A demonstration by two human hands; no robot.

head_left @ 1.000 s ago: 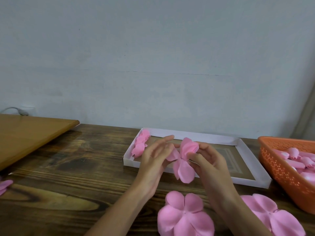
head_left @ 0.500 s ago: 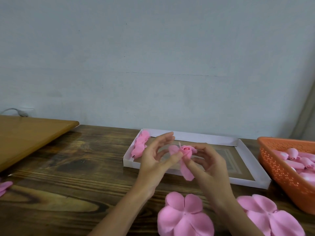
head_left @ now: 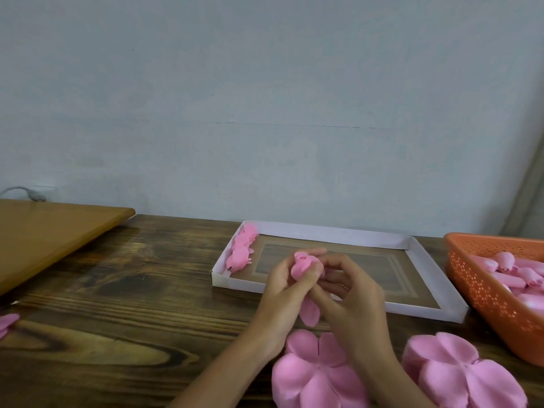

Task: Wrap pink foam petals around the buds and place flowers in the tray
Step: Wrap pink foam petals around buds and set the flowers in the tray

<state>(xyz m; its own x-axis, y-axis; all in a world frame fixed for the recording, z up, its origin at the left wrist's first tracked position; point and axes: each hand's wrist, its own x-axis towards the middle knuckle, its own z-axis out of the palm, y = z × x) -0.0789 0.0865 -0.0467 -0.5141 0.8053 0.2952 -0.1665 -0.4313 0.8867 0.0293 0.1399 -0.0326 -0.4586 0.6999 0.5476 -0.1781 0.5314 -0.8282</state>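
My left hand (head_left: pixel 281 285) and my right hand (head_left: pixel 350 293) meet over the front edge of the white tray (head_left: pixel 424 310). Between them they pinch a pink foam flower (head_left: pixel 303 265): petals are folded up around its bud, and one loose petal (head_left: pixel 309 315) hangs down below the fingers. Several finished pink flowers (head_left: pixel 241 251) lie in a row along the tray's left wall. Two flat pink petal cut-outs lie on the table near me, one (head_left: pixel 318 375) under my wrists and one (head_left: pixel 459 375) to the right.
An orange perforated basket (head_left: pixel 482 293) with several pink buds (head_left: pixel 506 262) stands at the right edge. A lighter wooden board (head_left: pixel 44 234) lies raised at the back left. A pink scrap (head_left: pixel 7 322) sits at the far left edge. The dark wooden table (head_left: pixel 132 304) ends at a wall.
The spread petals have been folded up around the bud. My hands have closed together on the flower, and only one petal still hangs below.
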